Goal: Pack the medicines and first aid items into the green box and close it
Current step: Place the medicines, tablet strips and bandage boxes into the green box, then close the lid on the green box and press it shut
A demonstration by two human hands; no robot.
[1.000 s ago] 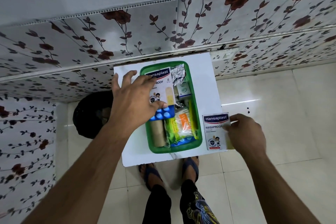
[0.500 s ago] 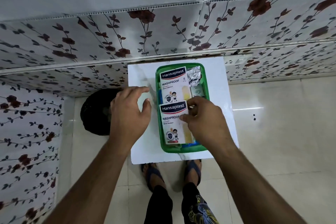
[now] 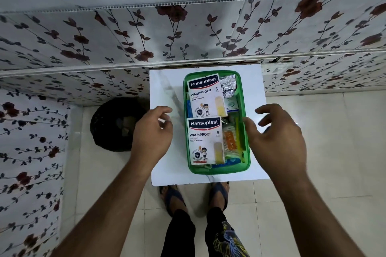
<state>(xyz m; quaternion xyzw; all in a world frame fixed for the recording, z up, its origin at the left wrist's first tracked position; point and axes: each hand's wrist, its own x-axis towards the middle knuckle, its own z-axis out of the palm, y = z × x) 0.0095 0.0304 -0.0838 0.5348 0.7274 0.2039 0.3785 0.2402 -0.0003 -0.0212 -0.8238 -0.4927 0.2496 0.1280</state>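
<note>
The green box [image 3: 246, 152] stands open on a small white table [image 3: 163, 87]. Two white Hansaplast plaster packs lie on top inside it, one at the far end [image 3: 205, 95] and one at the near end [image 3: 205, 141]. A foil strip [image 3: 228, 86], an orange sachet [image 3: 230, 142] and other small items show along the box's right side. My left hand [image 3: 152, 135] hovers left of the box, fingers apart, holding nothing. My right hand [image 3: 275, 137] hovers at the box's right rim, fingers spread and empty. No lid is in view.
A dark round basket [image 3: 113, 125] sits on the floor left of the table. A floral-patterned wall [image 3: 188, 33] rises just behind the table. My feet in sandals [image 3: 217, 194] stand at the table's near edge on a tiled floor.
My right hand carried the second plaster pack from the table into the near end of the box and let go. Both hands have drawn back to either side of the box.
</note>
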